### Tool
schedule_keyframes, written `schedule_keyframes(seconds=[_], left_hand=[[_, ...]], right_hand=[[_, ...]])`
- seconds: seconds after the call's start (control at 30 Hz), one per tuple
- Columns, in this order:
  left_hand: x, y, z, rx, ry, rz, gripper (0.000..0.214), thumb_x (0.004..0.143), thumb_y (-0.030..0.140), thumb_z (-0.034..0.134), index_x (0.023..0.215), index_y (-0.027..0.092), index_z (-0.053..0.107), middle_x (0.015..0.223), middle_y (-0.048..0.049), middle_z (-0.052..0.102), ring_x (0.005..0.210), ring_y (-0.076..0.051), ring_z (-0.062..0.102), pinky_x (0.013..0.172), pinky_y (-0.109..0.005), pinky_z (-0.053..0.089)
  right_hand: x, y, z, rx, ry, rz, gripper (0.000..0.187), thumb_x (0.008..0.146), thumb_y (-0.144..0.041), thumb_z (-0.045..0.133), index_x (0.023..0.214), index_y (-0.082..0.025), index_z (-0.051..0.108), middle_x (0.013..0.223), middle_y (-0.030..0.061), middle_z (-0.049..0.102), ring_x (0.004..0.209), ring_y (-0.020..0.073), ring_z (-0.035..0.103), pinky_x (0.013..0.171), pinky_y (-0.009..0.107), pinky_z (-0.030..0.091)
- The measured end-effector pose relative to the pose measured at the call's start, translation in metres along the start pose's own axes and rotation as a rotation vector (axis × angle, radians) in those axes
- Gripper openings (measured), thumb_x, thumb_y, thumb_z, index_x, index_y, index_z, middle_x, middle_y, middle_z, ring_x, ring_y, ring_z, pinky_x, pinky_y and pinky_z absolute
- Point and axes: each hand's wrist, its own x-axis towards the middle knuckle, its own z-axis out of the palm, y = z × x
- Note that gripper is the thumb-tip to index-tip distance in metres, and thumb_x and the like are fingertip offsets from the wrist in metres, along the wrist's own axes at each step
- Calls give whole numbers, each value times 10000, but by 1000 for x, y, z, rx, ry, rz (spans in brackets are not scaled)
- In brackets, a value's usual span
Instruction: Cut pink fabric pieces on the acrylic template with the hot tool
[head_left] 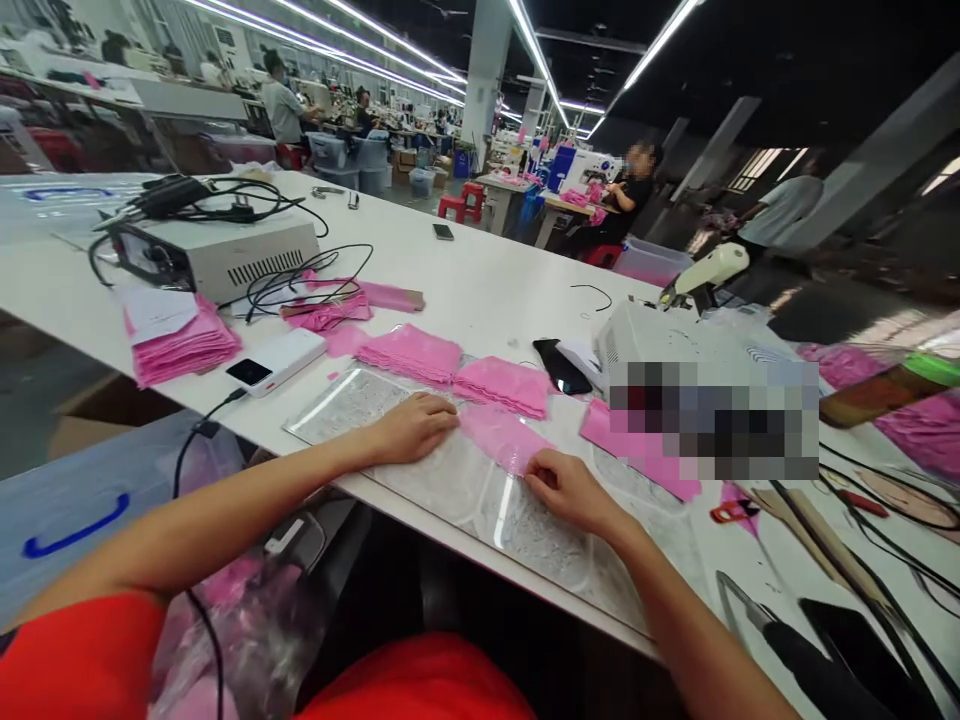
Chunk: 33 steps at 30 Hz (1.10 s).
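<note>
A single thin pink fabric piece (504,437) lies on a grey marbled mat (442,490) between my hands. My left hand (416,425) rests palm down on the mat, its fingertips at the left edge of the piece. The fingers of my right hand (562,487) are curled in and pinch the near right corner of the same piece. Just beyond it sit two folded pink fabric stacks, the left stack (411,353) and the right stack (502,386). To the right of my right hand, a pink strip (637,450) lies partly on the mat.
A grey metal box (255,255) with black cables stands at the left, behind a pink stack (184,340) and a white device (277,362). Another white box (660,335) stands at the right. Orange snips (733,512) and a dark phone (562,366) lie nearby. People work in the background.
</note>
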Motion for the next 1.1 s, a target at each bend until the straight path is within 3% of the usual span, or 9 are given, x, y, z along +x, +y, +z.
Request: schedule_keyframes(seconds=[0.17, 0.33, 0.43, 0.6, 0.73, 0.83, 0.93, 1.03, 1.1], left_hand=[[7, 4, 4, -46, 4, -26, 256, 962, 270, 503, 1168, 202, 638, 1298, -112, 589, 1151, -225, 560, 1008, -364, 413], [17, -4, 5, -70, -10, -68, 235, 978, 221, 452, 900, 179, 670, 1005, -77, 661, 945, -191, 593, 891, -319, 442], [0, -3, -7, -62, -21, -72, 272, 984, 206, 412, 857, 177, 651, 943, -74, 646, 901, -193, 575, 881, -331, 427], [-52, -2, -41, -29, -36, -71, 311, 976, 210, 362, 851, 182, 646, 949, -80, 641, 882, -200, 568, 895, -360, 408], [-62, -14, -63, -49, -74, -125, 289, 938, 260, 418, 814, 198, 671, 925, -65, 657, 847, -197, 584, 852, -341, 432], [-32, -23, -64, -100, -81, -223, 276, 923, 251, 443, 841, 176, 696, 933, -80, 659, 862, -202, 600, 826, -329, 462], [19, -34, -50, -107, -79, -274, 255, 951, 233, 454, 945, 157, 698, 993, -92, 650, 916, -202, 610, 841, -333, 487], [69, -46, -29, -132, -120, -309, 187, 954, 281, 549, 1020, 147, 661, 1076, -87, 639, 976, -199, 615, 888, -376, 512], [90, -53, -17, -161, -168, -325, 285, 950, 342, 582, 1160, 150, 598, 1166, -87, 613, 1007, -205, 619, 873, -411, 539]], right_hand=[[-1, 2, 0, -43, -15, 1, 128, 806, -250, 511, 717, -200, 586, 647, -20, 579, 584, 109, 455, 568, 255, 330], [-2, -5, 1, -86, -46, 8, 128, 814, -254, 513, 718, -200, 577, 675, -12, 579, 613, 115, 469, 586, 259, 345], [-4, -16, 6, -76, -75, -26, 116, 819, -231, 505, 729, -202, 572, 706, -9, 580, 635, 114, 472, 603, 256, 351], [1, -36, 20, -101, -109, -135, 111, 807, -177, 506, 740, -197, 592, 749, 2, 588, 663, 112, 482, 632, 258, 353], [29, -38, 17, 38, 46, -157, 105, 780, -186, 533, 718, -197, 618, 704, -1, 602, 637, 110, 491, 623, 255, 371], [65, -25, 6, 195, 256, -89, 90, 740, -242, 563, 709, -199, 635, 671, -1, 619, 613, 118, 500, 617, 263, 395], [101, -8, -2, 237, 399, -42, 169, 746, -309, 530, 777, -188, 643, 767, 36, 659, 671, 139, 535, 665, 289, 431], [123, 10, -1, 285, 456, -7, 225, 729, -366, 533, 802, -180, 635, 753, 44, 665, 651, 145, 547, 652, 300, 459], [127, 20, 3, 314, 462, 6, 256, 713, -398, 557, 809, -174, 635, 741, 45, 667, 641, 146, 554, 638, 300, 471]])
